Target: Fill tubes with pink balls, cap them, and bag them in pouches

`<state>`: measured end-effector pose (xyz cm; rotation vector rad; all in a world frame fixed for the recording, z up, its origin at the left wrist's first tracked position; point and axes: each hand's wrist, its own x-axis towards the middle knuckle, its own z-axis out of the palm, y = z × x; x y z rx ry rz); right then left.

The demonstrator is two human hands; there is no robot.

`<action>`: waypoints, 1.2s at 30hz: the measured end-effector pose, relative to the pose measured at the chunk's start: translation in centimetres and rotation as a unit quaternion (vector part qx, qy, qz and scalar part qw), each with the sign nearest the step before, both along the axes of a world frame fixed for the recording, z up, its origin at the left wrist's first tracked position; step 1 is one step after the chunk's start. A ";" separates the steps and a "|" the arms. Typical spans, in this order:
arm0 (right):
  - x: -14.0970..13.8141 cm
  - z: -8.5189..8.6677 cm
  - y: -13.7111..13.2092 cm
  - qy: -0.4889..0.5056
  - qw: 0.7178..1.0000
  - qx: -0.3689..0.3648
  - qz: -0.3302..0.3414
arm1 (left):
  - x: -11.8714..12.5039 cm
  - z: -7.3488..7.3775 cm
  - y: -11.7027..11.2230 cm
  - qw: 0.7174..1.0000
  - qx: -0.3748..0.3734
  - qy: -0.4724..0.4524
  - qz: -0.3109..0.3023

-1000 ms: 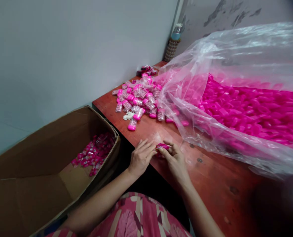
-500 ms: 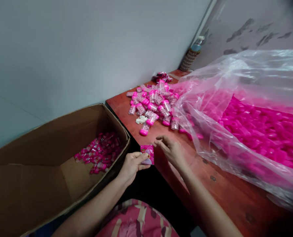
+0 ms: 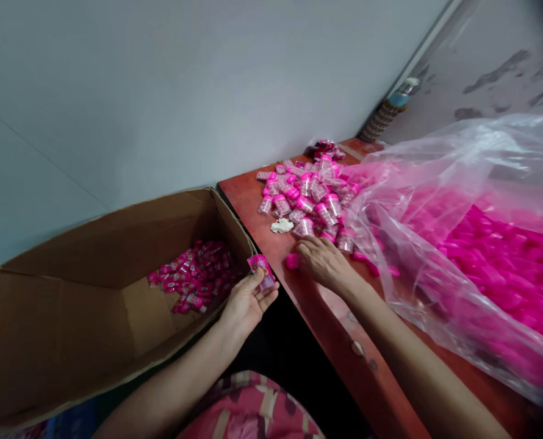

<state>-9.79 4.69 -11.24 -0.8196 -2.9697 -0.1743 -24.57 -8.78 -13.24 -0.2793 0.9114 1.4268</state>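
Observation:
My left hand (image 3: 246,305) pinches a small pink printed wrapper (image 3: 261,271) between thumb and fingers, close to the near corner of the cardboard box. On the red table, my right hand (image 3: 320,259) closes over a small clear jar, its pink cap (image 3: 292,261) peeking out on the left while the palm and fingers hide the rest. Just beyond lies a heap of similar jars (image 3: 305,204), clear with pink caps and pale pink balls inside. A crumpled white scrap (image 3: 281,225) sits at the heap's near left edge.
The open cardboard box (image 3: 83,326) on the left holds a pile of pink-wrapped jars (image 3: 198,271). To the right, a large clear plastic bag (image 3: 495,152) is full of pink pieces (image 3: 504,256). A bottle (image 3: 385,113) stands by the wall at the table's far corner (image 3: 360,146).
My right hand has reached forward and down onto the nearest jar. The wrapper in my left hand has tilted and shifted toward the box. The whole view has turned slightly left.

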 end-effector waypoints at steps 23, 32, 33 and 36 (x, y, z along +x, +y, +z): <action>1.6 -1.7 -13.2 0.550 0.561 -0.535 -0.312 | 6.2 0.8 1.4 0.990 0.109 0.073 -0.048; 2.0 -2.3 -12.9 0.561 0.547 -0.553 -0.284 | 5.3 0.7 1.6 0.957 0.167 0.170 -0.166; 1.9 -2.4 -13.0 0.562 0.560 -0.536 -0.288 | 5.3 0.6 1.7 0.956 0.167 0.171 -0.171; 1.9 -2.6 -13.1 0.558 0.601 -0.479 -0.312 | 5.2 0.4 1.9 0.956 0.155 0.178 -0.175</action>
